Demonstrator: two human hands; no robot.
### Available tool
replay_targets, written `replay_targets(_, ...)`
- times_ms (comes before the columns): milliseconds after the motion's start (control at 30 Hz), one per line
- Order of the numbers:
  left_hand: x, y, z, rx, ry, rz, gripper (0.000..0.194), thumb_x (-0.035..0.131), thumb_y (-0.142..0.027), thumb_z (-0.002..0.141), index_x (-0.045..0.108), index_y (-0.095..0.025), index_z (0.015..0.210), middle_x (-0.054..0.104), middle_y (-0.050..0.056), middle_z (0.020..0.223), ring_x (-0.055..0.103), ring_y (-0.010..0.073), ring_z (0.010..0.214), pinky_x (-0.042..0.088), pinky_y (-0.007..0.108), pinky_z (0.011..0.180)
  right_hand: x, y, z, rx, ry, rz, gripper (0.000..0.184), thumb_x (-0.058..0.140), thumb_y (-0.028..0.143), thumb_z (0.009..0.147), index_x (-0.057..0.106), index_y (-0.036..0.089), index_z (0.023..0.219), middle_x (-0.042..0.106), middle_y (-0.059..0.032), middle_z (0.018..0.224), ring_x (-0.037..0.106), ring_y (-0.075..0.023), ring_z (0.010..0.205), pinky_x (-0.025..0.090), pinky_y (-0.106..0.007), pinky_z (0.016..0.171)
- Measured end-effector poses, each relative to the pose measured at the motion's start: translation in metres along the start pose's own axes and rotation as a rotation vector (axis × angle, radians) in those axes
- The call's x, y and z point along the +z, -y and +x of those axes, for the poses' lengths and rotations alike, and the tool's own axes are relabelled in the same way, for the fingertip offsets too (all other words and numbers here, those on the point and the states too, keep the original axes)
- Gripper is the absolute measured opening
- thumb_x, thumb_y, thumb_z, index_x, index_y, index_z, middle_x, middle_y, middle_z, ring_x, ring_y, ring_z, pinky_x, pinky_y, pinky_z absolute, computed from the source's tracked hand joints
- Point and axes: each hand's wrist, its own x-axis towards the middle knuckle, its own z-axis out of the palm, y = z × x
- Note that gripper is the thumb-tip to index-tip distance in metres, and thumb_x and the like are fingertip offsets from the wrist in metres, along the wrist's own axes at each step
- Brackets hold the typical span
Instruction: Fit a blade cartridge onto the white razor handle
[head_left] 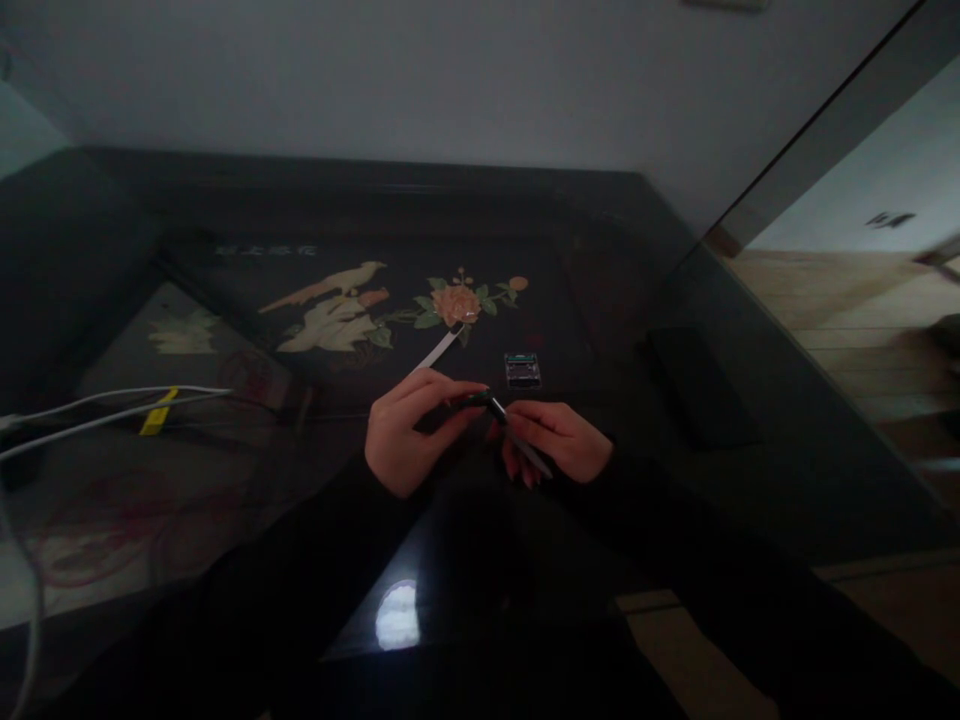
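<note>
My left hand [412,430] is closed, its thumb and fingertips pinching a small dark piece [472,399] whose kind I cannot make out. My right hand [559,437] is closed round a slim tool [531,455] with a flat grey handle and a dark, shiny end. That end touches or nearly touches the dark piece between the hands. Just beyond them, a small clear case [522,370] with a green strip lies on the dark tabletop [600,400]. A pale narrow strip [441,348] lies behind my left hand, its near end hidden by the fingers.
A black flat, phone-like object [697,385] lies to the right. White cables [112,400] with a yellow tag [159,411] cross the left side. The glossy tabletop bears a bird-and-flower picture [455,303]. A pale wall [375,80] stands behind.
</note>
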Motion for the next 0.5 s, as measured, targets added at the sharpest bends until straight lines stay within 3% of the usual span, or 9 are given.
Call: replay_targets(500,0.0013,0.0001,-0.0004,-0.063,-0.003,0.022,0.008,0.071,-0.016,0.076,0.070,-0.017,0.084,0.066,0.001,0.070,0.059,0.0131,0.065,0.049,0.025,0.062,-0.0003,-0.0010,-0.0002,0.033,-0.005,-0.017,0.028,0.047,0.040,0.090,0.056,0.014,0.090,0.059,0.0033,0.055,0.050,-0.0063,0.036,0.037,-0.015,0.035)
